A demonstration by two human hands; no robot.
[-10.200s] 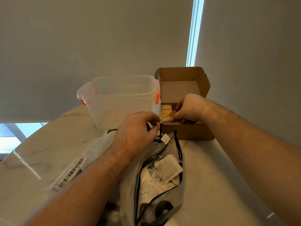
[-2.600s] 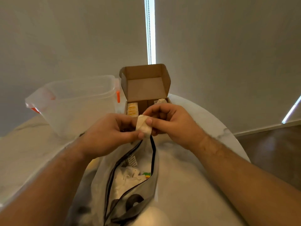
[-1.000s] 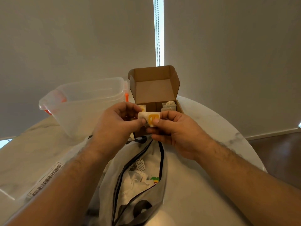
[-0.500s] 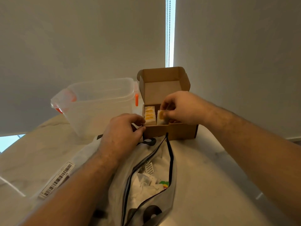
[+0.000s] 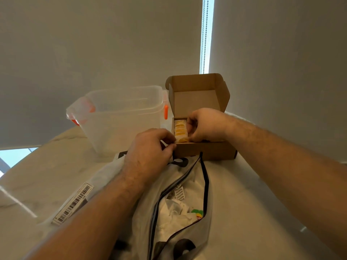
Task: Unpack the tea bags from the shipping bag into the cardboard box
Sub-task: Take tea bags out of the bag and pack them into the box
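The open cardboard box (image 5: 206,151) stands at the table's back with its lid up. A row of yellow tea bags (image 5: 180,130) fills its left side. My right hand (image 5: 205,124) reaches into the box, fingers curled around a tea bag beside that row. The translucent shipping bag (image 5: 187,177) with a black zip edge lies open in front of the box, with several white tea bags (image 5: 176,211) inside. My left hand (image 5: 150,149) pinches the bag's top edge next to the box's front left corner.
A clear plastic container (image 5: 120,119) with orange clips stands left of the box. A barcode label (image 5: 75,203) lies on the pale marble table (image 5: 225,212) at the left. Grey blinds hang right behind the box.
My right hand carried a yellow tea bag from above the shipping bag into the box and now sets it against the row. My left hand dropped back to the bag's top edge.
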